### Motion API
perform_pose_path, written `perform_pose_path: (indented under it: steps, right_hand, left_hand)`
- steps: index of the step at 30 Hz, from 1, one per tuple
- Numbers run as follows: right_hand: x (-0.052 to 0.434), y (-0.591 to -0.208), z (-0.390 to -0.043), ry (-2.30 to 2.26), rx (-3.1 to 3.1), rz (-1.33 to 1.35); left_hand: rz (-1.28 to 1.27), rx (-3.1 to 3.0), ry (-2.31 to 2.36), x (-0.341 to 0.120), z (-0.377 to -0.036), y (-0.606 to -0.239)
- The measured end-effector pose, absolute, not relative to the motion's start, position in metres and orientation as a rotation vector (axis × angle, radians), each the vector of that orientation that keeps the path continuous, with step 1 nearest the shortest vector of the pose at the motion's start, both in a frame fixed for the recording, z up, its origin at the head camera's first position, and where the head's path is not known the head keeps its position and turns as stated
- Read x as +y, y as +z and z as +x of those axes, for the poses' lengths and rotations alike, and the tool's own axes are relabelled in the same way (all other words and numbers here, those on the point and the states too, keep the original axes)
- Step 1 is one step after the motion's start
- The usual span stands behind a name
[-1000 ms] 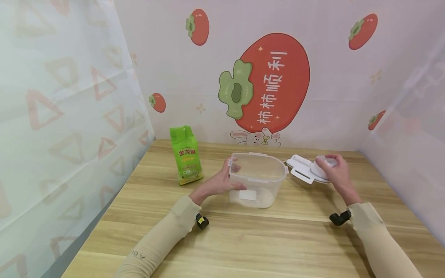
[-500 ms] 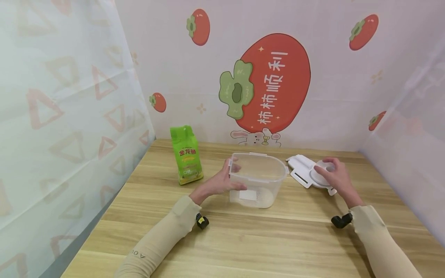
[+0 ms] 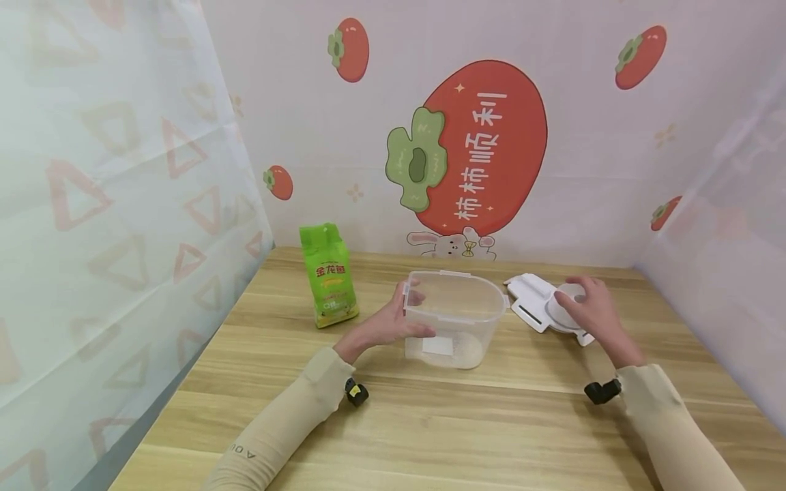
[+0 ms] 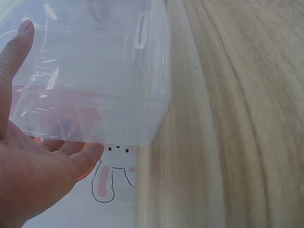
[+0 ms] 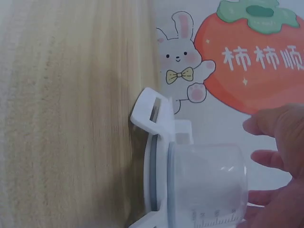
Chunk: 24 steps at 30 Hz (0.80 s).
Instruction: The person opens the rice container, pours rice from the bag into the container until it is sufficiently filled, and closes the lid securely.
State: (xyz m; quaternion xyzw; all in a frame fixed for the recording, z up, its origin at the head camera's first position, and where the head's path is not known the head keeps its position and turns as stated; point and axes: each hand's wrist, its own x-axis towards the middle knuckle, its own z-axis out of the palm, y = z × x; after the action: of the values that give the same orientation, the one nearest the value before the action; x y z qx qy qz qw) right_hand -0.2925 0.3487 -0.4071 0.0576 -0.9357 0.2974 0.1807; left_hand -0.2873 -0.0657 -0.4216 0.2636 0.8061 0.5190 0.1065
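two hands are at work, well apart on the light wooden table (image 3: 430, 423). the left hand (image 3: 383, 324) grips the near left wall of the clear plastic tub (image 3: 454, 317), thumb over the rim and inside, fingers curled against the outside. the tub stands upright at mid-table with a thin layer of white grains in its bottom. to its right, just beside it, lies the white plastic lid with a round translucent cap (image 3: 546, 303), flat on the table; the right hand (image 3: 589, 310) rests on top of the cap, fingers curved round it.

the left wrist view shows the palm and thumb pressed flat to the tub's clear wall (image 4: 95, 85), which the head view hides. the right wrist view shows the lid (image 5: 159, 142) on edge in frame, its cap marked with a printed scale, fingertips (image 5: 266, 124) at its side.

a green bag with yellow print (image 3: 328, 276) stands upright to the left of the tub, near the back wall. bare table lies in front of both hands, toward the near edge.
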Motion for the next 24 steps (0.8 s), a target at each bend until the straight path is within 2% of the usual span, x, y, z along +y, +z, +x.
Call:
perform_pose_path:
  steps: [9, 24]
  right_hand:
    - [0.330, -0.400, -0.284, 0.843, -2.518, 0.248]
    - [0.291, -0.401, -0.274, 1.123, -2.515, 0.690]
  left_hand:
    - [0.787, 2.368, 1.523, -0.068, -0.286, -0.421]
    - [0.806, 2.286, 1.538, -0.073, -0.287, -0.423]
